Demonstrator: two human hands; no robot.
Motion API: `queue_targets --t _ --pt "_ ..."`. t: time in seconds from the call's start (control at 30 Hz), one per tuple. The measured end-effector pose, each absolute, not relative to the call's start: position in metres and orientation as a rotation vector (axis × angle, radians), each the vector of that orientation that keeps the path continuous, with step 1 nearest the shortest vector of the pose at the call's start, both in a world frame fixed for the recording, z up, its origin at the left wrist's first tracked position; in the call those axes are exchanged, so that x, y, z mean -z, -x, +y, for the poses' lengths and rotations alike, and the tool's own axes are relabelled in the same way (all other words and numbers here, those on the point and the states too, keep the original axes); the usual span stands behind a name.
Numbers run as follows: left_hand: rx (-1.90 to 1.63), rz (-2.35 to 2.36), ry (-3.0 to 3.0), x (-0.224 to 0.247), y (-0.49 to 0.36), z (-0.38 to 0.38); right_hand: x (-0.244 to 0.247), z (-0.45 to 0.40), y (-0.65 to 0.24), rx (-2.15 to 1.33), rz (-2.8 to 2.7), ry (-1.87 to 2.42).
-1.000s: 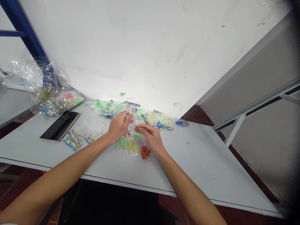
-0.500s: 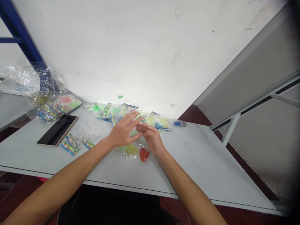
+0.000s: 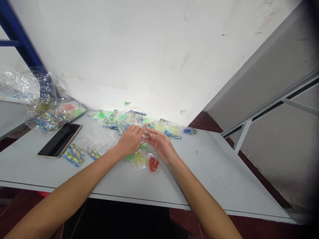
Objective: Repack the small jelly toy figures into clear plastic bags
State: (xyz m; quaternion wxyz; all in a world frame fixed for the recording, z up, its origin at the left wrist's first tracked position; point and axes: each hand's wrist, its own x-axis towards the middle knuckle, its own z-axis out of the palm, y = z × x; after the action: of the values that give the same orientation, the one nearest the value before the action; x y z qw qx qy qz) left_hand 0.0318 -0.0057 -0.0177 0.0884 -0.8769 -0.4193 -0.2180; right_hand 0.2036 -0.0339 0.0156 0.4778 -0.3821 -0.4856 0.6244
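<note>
Table edge (image 3: 104, 194) below left hand (image 3: 130, 141), right hand (image 3: 160, 145)

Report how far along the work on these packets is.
Done, it seems: striped packets lie apart beside the phone. In hand: the left hand and right hand meet at a clear packet. Still to do: the packet row along the wall and the red packet.

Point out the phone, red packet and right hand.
Phone (image 3: 59, 140): head view, on its screen.
Red packet (image 3: 154, 164): head view, on its red contents.
Right hand (image 3: 159, 144): head view, on mid-hand.
</note>
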Motion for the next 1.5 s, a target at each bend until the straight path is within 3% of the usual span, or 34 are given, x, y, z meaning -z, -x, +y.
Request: queue_targets --t 0.2,0.4,0.57,0.7,1.17,1.5 --pt "0.670 -1.368 2.526 0.013 -0.021 0.002 -0.012 -0.028 -0.216 -1.377 -1.201 0.976" --pt "0.739 -1.497 2.381 0.010 -0.005 0.013 0.014 -0.015 -0.221 -0.615 -1.757 1.451" --pt "0.746 -1.546 2.341 0.012 -0.006 0.013 0.019 -0.017 -0.211 -0.363 -2.183 1.302" --pt "0.780 -1.579 2.305 0.013 -0.008 0.012 0.016 -0.019 -0.210 -0.315 -2.375 1.166" --pt "0.787 -1.626 2.303 0.019 -0.010 0.013 0.011 -0.016 -0.224 -0.416 -2.116 1.668" --pt "0.814 -1.620 2.294 0.020 -0.008 0.015 0.010 -0.015 -0.225 -0.506 -2.164 1.673"
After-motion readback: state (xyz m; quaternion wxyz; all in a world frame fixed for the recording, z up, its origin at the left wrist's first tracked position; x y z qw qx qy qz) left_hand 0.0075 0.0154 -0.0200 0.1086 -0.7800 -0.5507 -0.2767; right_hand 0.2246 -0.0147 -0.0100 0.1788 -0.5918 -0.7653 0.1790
